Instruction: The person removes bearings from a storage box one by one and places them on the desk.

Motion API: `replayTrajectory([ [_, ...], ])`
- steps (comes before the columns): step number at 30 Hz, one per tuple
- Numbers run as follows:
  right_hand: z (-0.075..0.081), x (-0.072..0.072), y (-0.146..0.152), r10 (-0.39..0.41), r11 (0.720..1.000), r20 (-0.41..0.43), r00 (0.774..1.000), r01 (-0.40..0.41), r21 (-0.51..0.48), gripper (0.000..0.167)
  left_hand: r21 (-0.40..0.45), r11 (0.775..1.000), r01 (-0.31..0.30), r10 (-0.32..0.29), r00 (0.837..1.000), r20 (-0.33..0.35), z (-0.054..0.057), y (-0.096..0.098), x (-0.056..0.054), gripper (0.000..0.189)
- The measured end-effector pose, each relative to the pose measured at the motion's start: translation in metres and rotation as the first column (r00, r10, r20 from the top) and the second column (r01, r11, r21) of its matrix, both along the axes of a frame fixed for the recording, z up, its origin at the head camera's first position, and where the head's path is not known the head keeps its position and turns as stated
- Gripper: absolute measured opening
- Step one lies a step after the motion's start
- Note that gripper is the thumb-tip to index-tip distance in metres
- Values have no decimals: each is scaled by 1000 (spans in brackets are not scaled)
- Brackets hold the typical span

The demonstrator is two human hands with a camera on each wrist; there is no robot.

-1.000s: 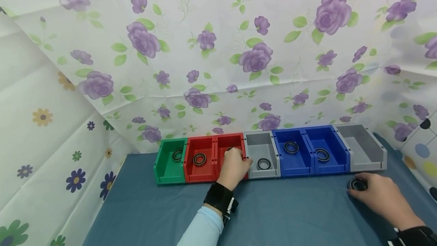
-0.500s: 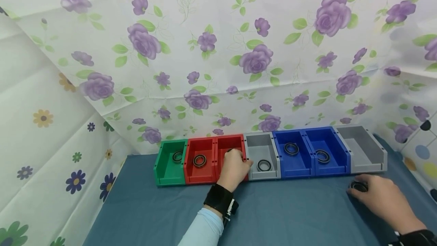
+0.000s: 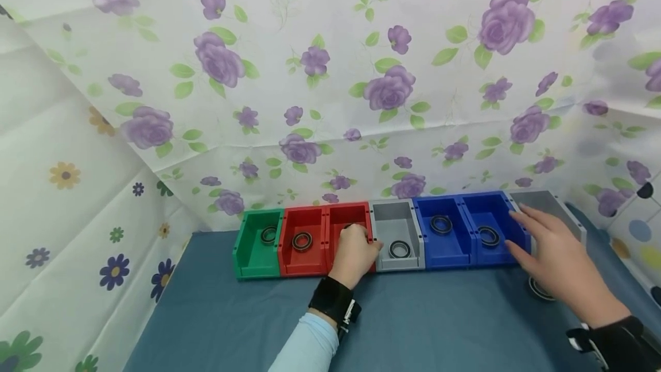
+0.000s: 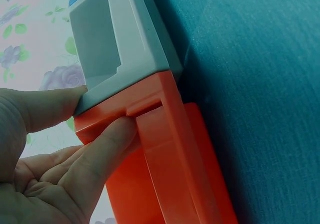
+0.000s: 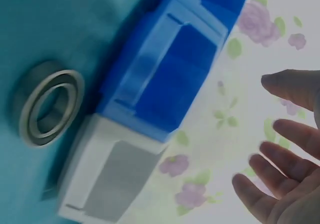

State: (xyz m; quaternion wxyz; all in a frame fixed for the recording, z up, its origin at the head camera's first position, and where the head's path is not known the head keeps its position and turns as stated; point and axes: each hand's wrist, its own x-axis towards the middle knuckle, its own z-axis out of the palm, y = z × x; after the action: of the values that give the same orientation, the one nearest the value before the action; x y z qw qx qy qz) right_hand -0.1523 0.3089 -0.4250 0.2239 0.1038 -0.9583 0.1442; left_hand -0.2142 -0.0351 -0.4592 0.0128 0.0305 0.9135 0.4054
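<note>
A row of small bins stands at the back of the blue table. My left hand (image 3: 368, 241) grips the front wall of the second red bin (image 3: 349, 214); in the left wrist view its fingers (image 4: 102, 151) curl on the red bin (image 4: 170, 149) beside the grey bin (image 4: 125, 43). My right hand (image 3: 518, 232) hovers open, fingers spread, over the right blue bin (image 3: 493, 211) and the end grey bin (image 3: 548, 202). A steel bearing (image 3: 537, 290) lies on the cloth below that hand, seen also as the bearing (image 5: 48, 108) in the right wrist view.
The green bin (image 3: 247, 257), first red bin (image 3: 289, 257), middle grey bin (image 3: 397, 218) and both blue bins each hold one bearing. Flowered sheets wall in the back and both sides. The blue tabletop (image 3: 439, 326) stretches toward me.
My right hand has let go of the bearing on the table and risen forward and left over the blue and grey bins. The left hand has not moved.
</note>
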Motion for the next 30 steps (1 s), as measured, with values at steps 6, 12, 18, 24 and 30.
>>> replayTrajectory([
  [6, 3, -17, -8, 58, 998, -36, 998, -59, -10, 75, 10, 1000, -16, 16, 1000, 3, -2, 1, 1, 23],
  [12, -9, -35, -8, 41, 999, 83, 996, -42, 11, 72, 15, 1000, -20, 20, 1000, 3, -2, 1, 0, 22],
  [18, -24, -51, -10, 38, 998, 230, 972, -48, 39, 70, -2, 1000, -15, 15, 1000, -6, -2, 1, 0, 25],
  [24, -35, -62, -11, 37, 997, 328, 944, -58, 55, 65, -9, 1000, -13, 13, 1000, -14, -2, 1, 0, 22],
  [30, -42, -70, -11, 33, 997, 400, 916, -59, 54, 62, -12, 1000, -18, 17, 1000, -8, -1, 1, 0, 22],
])
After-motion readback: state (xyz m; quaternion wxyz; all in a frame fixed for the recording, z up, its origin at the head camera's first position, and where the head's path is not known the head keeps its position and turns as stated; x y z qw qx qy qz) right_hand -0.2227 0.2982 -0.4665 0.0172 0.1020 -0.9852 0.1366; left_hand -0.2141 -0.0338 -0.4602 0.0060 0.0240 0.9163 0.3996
